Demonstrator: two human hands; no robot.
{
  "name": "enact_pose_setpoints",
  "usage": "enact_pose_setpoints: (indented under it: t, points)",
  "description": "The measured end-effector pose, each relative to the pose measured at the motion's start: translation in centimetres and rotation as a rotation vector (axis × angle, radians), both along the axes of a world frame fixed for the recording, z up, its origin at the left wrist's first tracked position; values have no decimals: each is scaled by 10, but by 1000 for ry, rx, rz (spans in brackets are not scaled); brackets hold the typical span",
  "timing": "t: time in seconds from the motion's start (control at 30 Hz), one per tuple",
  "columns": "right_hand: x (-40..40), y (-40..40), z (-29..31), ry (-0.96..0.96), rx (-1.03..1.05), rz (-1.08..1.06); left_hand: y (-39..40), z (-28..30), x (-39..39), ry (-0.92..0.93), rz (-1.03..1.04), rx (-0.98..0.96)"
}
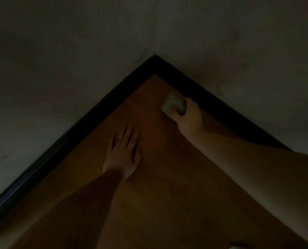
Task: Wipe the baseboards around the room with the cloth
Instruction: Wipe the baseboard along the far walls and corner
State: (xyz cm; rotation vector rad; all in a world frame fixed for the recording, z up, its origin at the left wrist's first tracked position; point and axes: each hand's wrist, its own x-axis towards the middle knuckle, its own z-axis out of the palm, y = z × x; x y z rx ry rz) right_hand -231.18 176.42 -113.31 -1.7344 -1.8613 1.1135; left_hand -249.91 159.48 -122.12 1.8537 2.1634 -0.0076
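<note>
A dark baseboard (99, 112) runs along both walls and meets in the room corner at the top centre. My right hand (189, 115) grips a bunched pale cloth (173, 104) right beside the baseboard of the right wall, a short way from the corner. Whether the cloth touches the board is hard to tell in the dim light. My left hand (124, 151) lies flat on the wooden floor with its fingers spread, holding nothing, a little in from the baseboard of the left wall.
The brown wooden floor (167, 186) fills the space between the two pale walls (59, 60). A small pale object (236, 247) shows at the bottom edge. The scene is dim.
</note>
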Motion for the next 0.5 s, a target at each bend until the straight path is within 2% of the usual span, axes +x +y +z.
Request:
enact_pose_setpoints:
  t: [0.13, 0.27, 0.37, 0.5]
  points:
    - [-17, -9, -9, -49, 34, 36, 1, 4, 2, 37, -14, -66]
    - [-22, -16, -10, 14, 73, -12, 5, 6, 2, 53, -24, -141]
    - [-42, -7, -2, 94, 101, -66, 2, 7, 0, 44, -49, -116]
    - [-73, 16, -1, 115, 202, -8, 5, 4, 0, 15, -44, -99]
